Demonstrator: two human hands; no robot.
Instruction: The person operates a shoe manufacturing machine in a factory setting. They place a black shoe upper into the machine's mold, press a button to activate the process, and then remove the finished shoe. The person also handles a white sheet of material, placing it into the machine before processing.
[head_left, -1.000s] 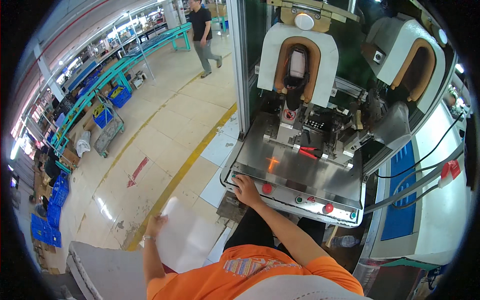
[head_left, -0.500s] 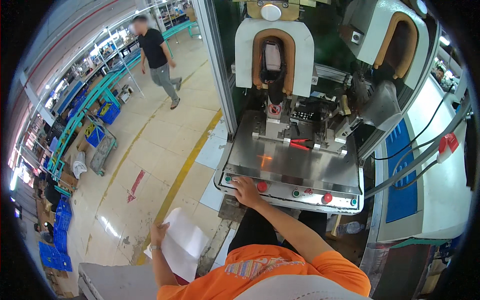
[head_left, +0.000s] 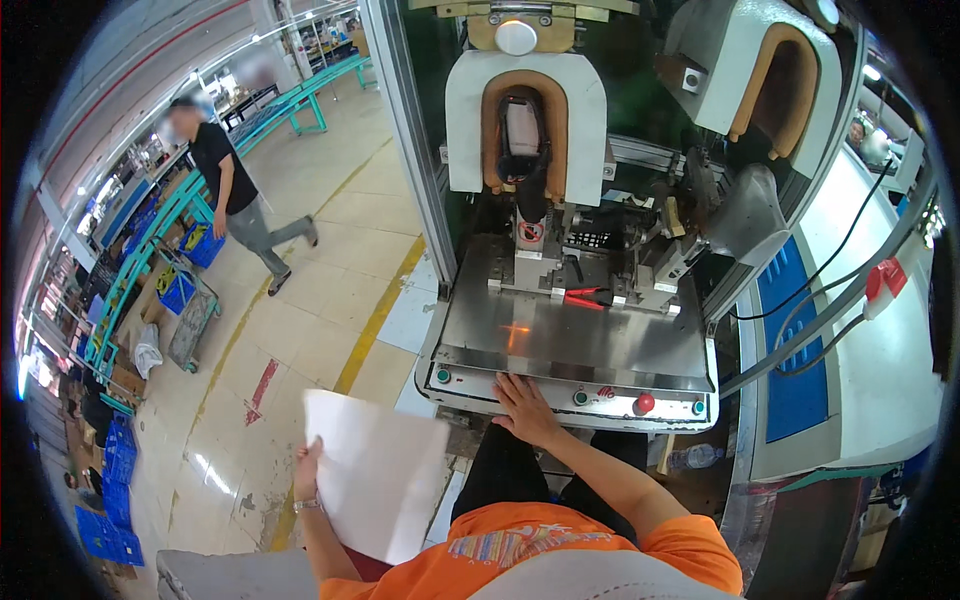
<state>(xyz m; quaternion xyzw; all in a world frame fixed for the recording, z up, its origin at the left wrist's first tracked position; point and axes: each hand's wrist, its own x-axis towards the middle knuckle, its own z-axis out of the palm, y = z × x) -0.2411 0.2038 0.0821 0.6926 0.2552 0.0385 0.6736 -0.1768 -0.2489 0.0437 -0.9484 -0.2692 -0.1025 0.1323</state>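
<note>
At the far left, blue crates (head_left: 120,450) stand on the floor; to their right, a co-worker in a dark shirt (head_left: 238,185) walks beside a turquoise conveyor frame.

The left hand (head_left: 307,470) is closed on the left edge of a white sheet (head_left: 375,480). The sheet is held in the air, left of the machine, and is not set down.

A green button (head_left: 443,376) marks the left end of the control panel (head_left: 470,392). Above, at the left station, a dark shoe-like piece (head_left: 521,140) sits inside a tan U-shaped cushion (head_left: 490,130). Loading of this station appears complete; whether the cushion presses on the piece cannot be determined. An orange light cross (head_left: 515,335) falls on the metal plate (head_left: 620,345).

The right hand (head_left: 527,410) is open, fingers spread, and rests on the panel's front edge. It grips nothing; whether a finger presses a control beneath it cannot be determined.

A red-handled tool (head_left: 585,298) lies on the plate, apart from both hands. Farther right, a red button (head_left: 645,403) is uncovered.

At the right station, a smooth metal form (head_left: 750,215) shows no piece mounted; loading there appears not done.
</note>
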